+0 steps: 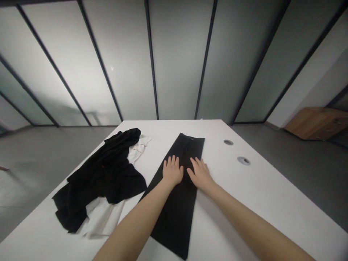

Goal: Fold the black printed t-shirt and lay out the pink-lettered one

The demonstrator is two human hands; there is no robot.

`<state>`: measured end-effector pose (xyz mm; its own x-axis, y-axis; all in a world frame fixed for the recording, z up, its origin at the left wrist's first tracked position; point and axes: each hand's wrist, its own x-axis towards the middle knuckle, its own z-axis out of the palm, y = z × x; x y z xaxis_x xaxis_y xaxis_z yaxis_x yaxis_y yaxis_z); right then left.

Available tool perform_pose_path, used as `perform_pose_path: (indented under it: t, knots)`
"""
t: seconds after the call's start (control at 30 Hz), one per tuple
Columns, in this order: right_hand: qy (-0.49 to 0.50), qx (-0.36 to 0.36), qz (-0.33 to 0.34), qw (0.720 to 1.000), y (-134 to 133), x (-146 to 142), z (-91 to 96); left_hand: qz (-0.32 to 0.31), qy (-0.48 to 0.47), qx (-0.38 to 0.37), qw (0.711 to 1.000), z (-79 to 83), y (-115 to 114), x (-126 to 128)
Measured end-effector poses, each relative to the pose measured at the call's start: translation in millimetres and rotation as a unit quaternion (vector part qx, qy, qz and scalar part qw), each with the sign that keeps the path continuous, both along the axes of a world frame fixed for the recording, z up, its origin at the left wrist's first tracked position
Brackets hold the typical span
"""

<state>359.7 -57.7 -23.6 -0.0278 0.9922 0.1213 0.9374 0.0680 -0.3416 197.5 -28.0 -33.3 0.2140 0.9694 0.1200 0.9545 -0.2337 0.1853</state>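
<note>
A pair of black trousers, folded lengthwise into a long strip, lies flat on the white table. Its waist end, with a small light label, points to the far side. My left hand rests palm down on the upper part of the trousers, fingers spread. Across from it, my right hand lies open at the right edge of the cloth, thumb pointing inward. Neither hand grips anything. Part of the trousers is hidden under my left forearm.
To the left, black garments lie in a loose heap over white cloth. Two round cable holes, one a grey grommet, sit in the table's right side. Frosted glass panels stand beyond; a wooden cabinet is at the far right.
</note>
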Motion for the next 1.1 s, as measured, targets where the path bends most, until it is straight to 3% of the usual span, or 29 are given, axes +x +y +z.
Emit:
perform_pose_path:
  t: [0.2, 0.33, 0.47, 0.6, 0.67, 0.73, 0.83, 0.93, 1.1]
  knots:
    - [0.019, 0.022, 0.050, 0.998, -7, -5, -10.1, 0.183, -0.026, 0.002, 0.983, 7.8, 42, 0]
    - [0.041, 0.038, 0.145, 0.988, -10, -2, -14.0, 0.229, -0.068, 0.030, 0.971, 6.2, 58, 1]
    - [0.043, 0.027, 0.191, 0.980, -7, 2, -12.2, 0.204, -0.175, 0.062, 0.961, 8.6, 70, -3]
    - [0.030, 0.007, 0.155, 0.987, -2, 2, -9.2, 0.074, -0.288, 0.137, 0.945, 14.8, 76, -15]
    - [0.033, 0.000, 0.148, 0.988, -1, 2, -7.9, 0.010, -0.278, 0.156, 0.948, 12.9, 67, -24]
    - [0.045, 0.000, 0.152, 0.987, -1, 4, -6.7, -0.029, -0.213, 0.132, 0.968, 5.5, 47, -35]
    - [0.062, 0.004, 0.185, 0.981, -5, 6, -4.5, -0.036, -0.079, 0.062, 0.994, -10.9, 2, -54]
    - [0.061, -0.007, 0.250, 0.966, -11, 6, -1.5, -0.070, -0.013, 0.056, 0.996, -21.9, -40, -76]
    - [0.032, -0.049, 0.297, 0.953, -23, 3, 3.5, -0.123, -0.007, 0.045, 0.991, -14.9, -66, -101]
